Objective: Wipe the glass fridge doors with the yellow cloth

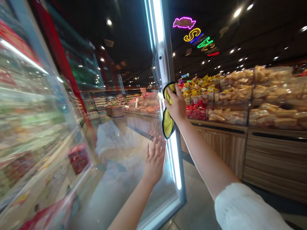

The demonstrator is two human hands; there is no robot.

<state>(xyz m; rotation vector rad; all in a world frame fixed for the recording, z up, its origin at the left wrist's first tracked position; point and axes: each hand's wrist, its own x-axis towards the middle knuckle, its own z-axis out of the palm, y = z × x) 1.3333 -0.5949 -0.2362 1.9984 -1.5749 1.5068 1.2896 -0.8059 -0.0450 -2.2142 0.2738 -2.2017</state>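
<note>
A yellow cleaning cloth (168,124) with a dark border lies bunched against the lit metal frame (177,166) of a glass door. My right hand (177,103) grips this cloth, its fingers wrapped over the door's edge part. Lower and to the left, my left hand (155,159) is held up with fingers stretched and apart, close to the glass pane (134,198); I cannot tell whether it touches. Nothing shows in that hand. Faint reflections of a pale-clothed person appear in the glass.
Blurred shelves of packaged goods (19,143) fill the left side, with a red box (79,158) near the door. At right stand wood-panelled bins (273,156) heaped with wrapped snacks (268,92). Coloured neon signs (184,22) hang above.
</note>
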